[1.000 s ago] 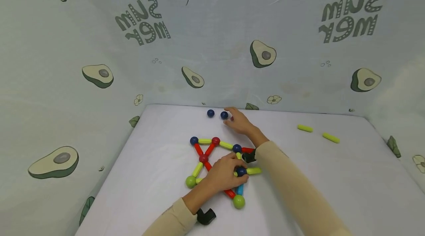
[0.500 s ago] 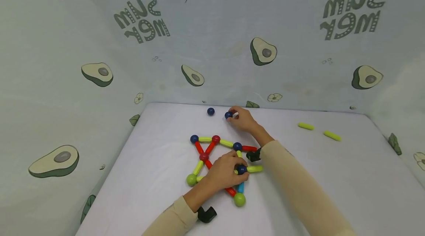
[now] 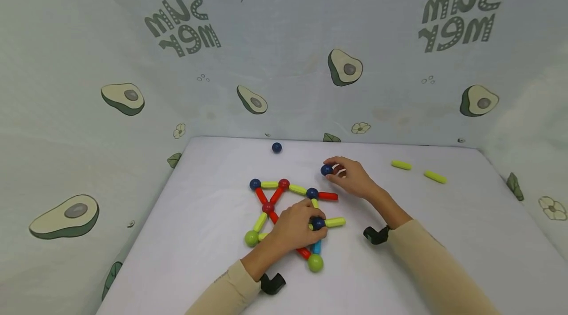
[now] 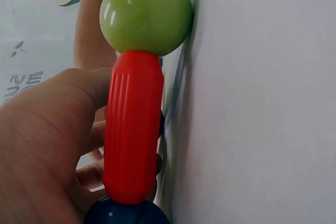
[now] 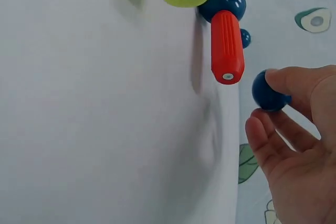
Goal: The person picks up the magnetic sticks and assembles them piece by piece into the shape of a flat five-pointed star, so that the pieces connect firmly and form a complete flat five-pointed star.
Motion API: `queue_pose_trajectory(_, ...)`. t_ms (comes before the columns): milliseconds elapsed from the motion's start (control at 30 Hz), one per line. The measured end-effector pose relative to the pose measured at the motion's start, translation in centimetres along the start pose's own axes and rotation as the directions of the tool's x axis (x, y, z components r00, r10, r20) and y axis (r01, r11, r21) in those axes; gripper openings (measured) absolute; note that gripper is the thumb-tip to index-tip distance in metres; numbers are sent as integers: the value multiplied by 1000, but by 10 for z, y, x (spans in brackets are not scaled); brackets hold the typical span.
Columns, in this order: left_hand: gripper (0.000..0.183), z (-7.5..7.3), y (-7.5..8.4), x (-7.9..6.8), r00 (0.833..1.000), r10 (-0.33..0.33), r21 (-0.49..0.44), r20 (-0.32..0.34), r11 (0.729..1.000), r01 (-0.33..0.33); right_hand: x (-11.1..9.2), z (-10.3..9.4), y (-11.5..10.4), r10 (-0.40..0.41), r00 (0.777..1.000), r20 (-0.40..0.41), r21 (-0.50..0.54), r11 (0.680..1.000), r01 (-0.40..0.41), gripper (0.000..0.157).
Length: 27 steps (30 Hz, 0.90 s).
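Observation:
My right hand [image 3: 352,177] pinches a dark blue ball [image 3: 326,170] between thumb and fingers, behind and right of a linked frame of balls and rods. In the right wrist view, that blue ball [image 5: 269,92] is beside the free end of a red rod [image 5: 227,48], apart from it. My left hand [image 3: 290,225] grips another blue ball [image 3: 318,223] in the frame, with a yellow-green rod [image 3: 336,222] sticking out to the right. Close up in the left wrist view, a red rod [image 4: 134,129] joins a green ball [image 4: 147,14] to a blue ball [image 4: 126,212]. My palm hides part of the frame.
One loose blue ball [image 3: 277,147] lies near the back edge of the white table [image 3: 199,196]. Two loose yellow-green rods, a left one [image 3: 401,165] and a right one [image 3: 435,177], lie at the back right. A printed cloth [image 3: 293,58] hangs behind.
My right hand has closed on one of the two blue balls at the back and brought it right and nearer. My left hand has kept its grip on the frame.

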<state>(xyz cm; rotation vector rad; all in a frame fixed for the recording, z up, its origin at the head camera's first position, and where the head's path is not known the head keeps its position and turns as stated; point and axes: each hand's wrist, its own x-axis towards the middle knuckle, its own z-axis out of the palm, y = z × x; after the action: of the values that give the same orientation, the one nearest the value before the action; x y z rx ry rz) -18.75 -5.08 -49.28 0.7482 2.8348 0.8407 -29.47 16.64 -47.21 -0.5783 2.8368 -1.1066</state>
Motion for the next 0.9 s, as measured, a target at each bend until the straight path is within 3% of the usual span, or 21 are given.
queue_pose_trajectory(200,27,1,0,-2,1000,14,0,-8,1000,-14,-39,-9,5,7,1000,-10,2,1000,-7,38)
queue_pose_trajectory(400,27,1,-1,-1,1000,15,-6,-14,1000,-15,-64,-13,7,54,998,-28,17,998,-54,36)
queue_pose_trajectory(633,26,1,0,-1,1000,12,-7,-19,1000,-12,-78,-6,12,89,996,-30,22,996,-89,36)
queue_pose_trajectory(900,25,1,2,-3,1000,12,-11,-23,1000,-13,-79,2,17,99,995,-8,28,995,-99,35)
